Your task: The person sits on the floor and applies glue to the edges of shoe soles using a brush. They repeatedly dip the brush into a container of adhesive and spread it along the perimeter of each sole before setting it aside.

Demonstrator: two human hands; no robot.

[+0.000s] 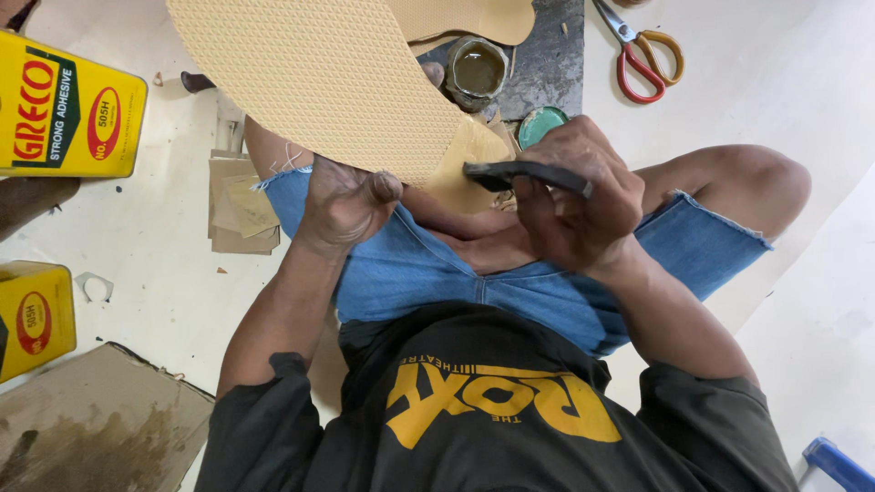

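The left hand (346, 202) pinches the near edge of the tan textured sole sheet (319, 77), extending far-left, while the right hand (574, 196) clenches a dark blade tool (524, 173) pointing left toward that edge.

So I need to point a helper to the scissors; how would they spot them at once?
Look past the person's right knee to the pale floor at the top of the view. The scissors lie there alone, with red and orange loop handles, unlike the round glue pot beside the sole.
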